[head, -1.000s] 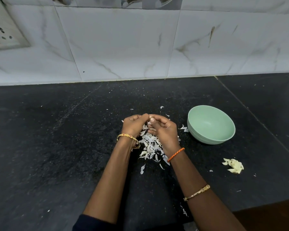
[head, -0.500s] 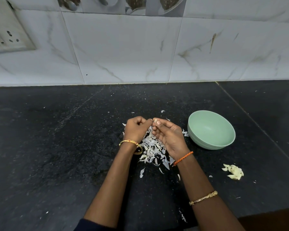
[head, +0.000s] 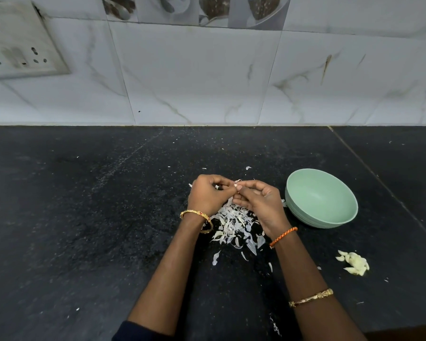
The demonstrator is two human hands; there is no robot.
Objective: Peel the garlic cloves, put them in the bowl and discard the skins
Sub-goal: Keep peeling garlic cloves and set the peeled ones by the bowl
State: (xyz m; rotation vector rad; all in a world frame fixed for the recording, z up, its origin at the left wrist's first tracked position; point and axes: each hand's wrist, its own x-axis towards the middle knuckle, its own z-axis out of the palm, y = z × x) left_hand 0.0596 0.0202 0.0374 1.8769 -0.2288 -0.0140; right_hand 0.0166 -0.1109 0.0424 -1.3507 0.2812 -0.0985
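- A small garlic clove (head: 237, 185) is pinched between the fingertips of both hands, above the far edge of the heap of skins; only a pale tip and a curl of skin are seen, so how far it is peeled cannot be told.
- The grip of the left hand (head: 209, 195) is narrow: the fingers are curled in, with thumb and forefinger closed on the clove from the left.
- The grip of the right hand (head: 261, 201) is likewise narrow, the thumb and forefinger being closed on the same clove from the right, the other fingers loosely bent beneath.
- The fingertips of the two hands are touching at the clove.
- A gold bangle (head: 198, 216) is worn on the left wrist; an orange thread band (head: 283, 237) is worn on the right wrist and a gold bracelet (head: 310, 297) further up that forearm.
- The heap of white skins (head: 234, 223) lies on the black desk (head: 84, 217) directly below and between the hands, with loose flakes scattered around it.
- A pale green bowl (head: 321, 198) stands just to the right of the right hand; no cloves are seen inside it.
- A small cluster of peeled cloves (head: 354, 263) lies on the desk, nearer than the bowl and well apart from the hands.
- A marbled tiled wall (head: 207, 75) rises behind the desk, with a socket plate (head: 20, 45) at upper left.
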